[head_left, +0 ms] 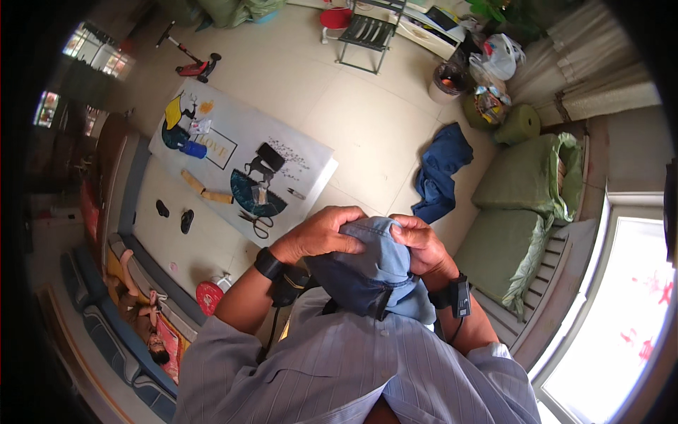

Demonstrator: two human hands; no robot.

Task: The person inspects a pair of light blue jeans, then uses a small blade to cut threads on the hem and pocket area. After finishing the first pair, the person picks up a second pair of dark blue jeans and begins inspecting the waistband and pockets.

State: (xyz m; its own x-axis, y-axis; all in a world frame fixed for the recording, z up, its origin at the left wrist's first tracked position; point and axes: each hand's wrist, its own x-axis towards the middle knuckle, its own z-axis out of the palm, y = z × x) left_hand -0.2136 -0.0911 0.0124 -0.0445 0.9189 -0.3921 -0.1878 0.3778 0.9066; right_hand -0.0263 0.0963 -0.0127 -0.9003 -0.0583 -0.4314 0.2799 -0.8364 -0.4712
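Observation:
Close in front of my chest is a bunched piece of blue denim (378, 247), pale on top and darker toward the lower left. Its full shape is hidden by folds and fingers, so I cannot tell what kind of item it is. My left hand (326, 237) grips its left edge, thumb lying across the cloth. The fingers of my right hand (426, 247) are closed on the upper right edge, with the thumb pressed on top. Dark bands circle both wrists.
Ahead on the left, a low table (311, 164) bears scissors (257, 225) and several small items. Dark blue jeans (441, 169) lie on the floor to the right, near green covered cushions (505, 247). A folding chair (369, 34) stands far off; a person (141, 314) lies on the left sofa.

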